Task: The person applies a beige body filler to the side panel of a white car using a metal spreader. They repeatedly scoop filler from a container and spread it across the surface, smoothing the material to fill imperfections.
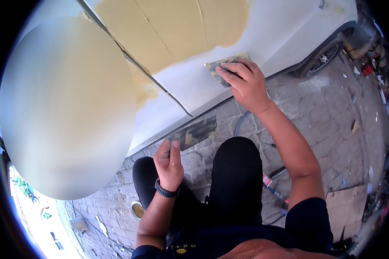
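Note:
My right hand [250, 88] grips a flat grey putty spreader [212, 69] smeared with yellowish filler, its face against the lower part of a white car door [177, 82]. A broad patch of beige filler [181, 30] covers the door above, crossed by thin raised lines. Lower down, away from the car's side, my left hand [169, 162] pinches one end of a dark flat putty board [201, 131], thumb on top. A yellowish dab lies on that board. More filler shows left of the dark door gap [149, 75]. A blurred oval hides the far left of the car.
My bent knees [237, 172] are close below the car's edge, over brick paving [307, 112]. A round tin [137, 210] stands by my left leg. The car's wheel [326, 58] is at upper right. Cardboard [345, 209] and scattered clutter lie at right.

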### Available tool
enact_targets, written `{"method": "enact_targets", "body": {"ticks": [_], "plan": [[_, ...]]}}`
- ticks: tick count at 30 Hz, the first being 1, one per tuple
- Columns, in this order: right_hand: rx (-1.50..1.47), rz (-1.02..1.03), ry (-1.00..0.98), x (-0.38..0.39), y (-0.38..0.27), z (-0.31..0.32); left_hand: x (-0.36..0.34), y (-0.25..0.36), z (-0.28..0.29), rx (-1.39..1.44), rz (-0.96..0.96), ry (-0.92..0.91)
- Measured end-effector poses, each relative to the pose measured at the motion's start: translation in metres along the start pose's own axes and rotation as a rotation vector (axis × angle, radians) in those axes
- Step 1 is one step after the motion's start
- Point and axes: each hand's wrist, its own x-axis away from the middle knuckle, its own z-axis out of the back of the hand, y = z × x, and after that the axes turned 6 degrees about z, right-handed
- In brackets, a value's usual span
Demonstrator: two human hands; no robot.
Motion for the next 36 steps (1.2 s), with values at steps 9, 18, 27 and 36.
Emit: {"method": "enact_targets", "body": {"ticks": [9,18,27,36], "plan": [[0.073,0.267,0.205,-0.195,0.037,0.080,0.003,0.015,0.005,0.053,-0.020,0.016],[0.000,0.113,0.045,-0.142,-0.005,0.051,0.008,0.005,0.022,0.021,0.008,0.075],[0.019,-0.124,0.283,-0.022,-0.033,-0.047,0.008,-0.014,0.045,0.107,0.051,0.108],[-0.171,-0.242,0.109,0.013,-0.070,-0.037,0.009,-0.010,0.068,0.044,0.045,0.147]]}}
